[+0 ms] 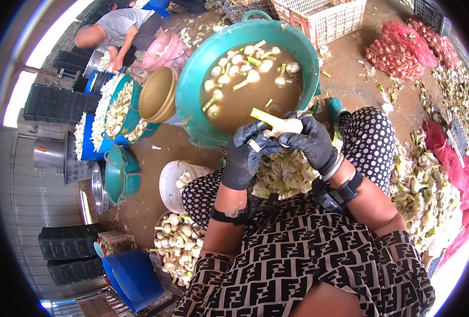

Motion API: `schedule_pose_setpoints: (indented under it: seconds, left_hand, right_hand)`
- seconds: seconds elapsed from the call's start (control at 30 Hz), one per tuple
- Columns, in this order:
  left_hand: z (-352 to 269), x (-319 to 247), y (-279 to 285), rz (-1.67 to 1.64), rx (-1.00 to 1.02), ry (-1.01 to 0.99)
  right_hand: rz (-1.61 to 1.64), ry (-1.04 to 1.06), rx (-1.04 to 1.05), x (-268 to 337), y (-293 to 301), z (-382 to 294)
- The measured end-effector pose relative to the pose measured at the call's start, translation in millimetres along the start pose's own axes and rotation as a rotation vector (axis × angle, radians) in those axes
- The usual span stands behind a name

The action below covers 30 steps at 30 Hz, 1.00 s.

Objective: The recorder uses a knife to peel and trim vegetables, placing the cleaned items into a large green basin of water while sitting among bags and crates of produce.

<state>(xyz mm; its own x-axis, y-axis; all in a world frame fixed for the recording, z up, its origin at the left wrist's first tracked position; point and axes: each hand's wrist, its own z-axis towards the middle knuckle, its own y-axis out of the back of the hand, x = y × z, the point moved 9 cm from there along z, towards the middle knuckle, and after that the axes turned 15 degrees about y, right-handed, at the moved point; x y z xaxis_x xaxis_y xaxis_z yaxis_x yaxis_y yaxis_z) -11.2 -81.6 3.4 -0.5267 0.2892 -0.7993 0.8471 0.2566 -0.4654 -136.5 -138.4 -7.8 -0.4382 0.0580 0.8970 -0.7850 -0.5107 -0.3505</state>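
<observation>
Both my hands wear dark, wet-looking gloves and meet over the near rim of a green plastic tub (183,103). Between them is a garlic bulb (290,126) with a cut green stem (262,115) pointing up and left. My right hand (315,142) grips the bulb end. The stem side rests in the fingers of my left hand (240,160). A small flat white piece (254,145) sticks out at the left fingers; I cannot tell what it is. Several stemmed garlic bulbs (252,76) float in the tub's murky water.
Garlic peelings (284,174) lie between my knees. A white bucket (171,186) and a heap of garlic bulbs (179,245) stand at my left. Red mesh sacks (397,51) and leafy peelings (424,202) are on the right. A person (119,27) bends over tubs at upper left.
</observation>
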Motion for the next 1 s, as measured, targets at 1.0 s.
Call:
schedule_pose_setpoints:
  seconds: [1.0]
  left_hand:
    - [-9, 13, 0, 0.120, -0.043, -0.070]
  right_hand:
    - [0.628, -0.558, 0.119, -27, -22, -24]
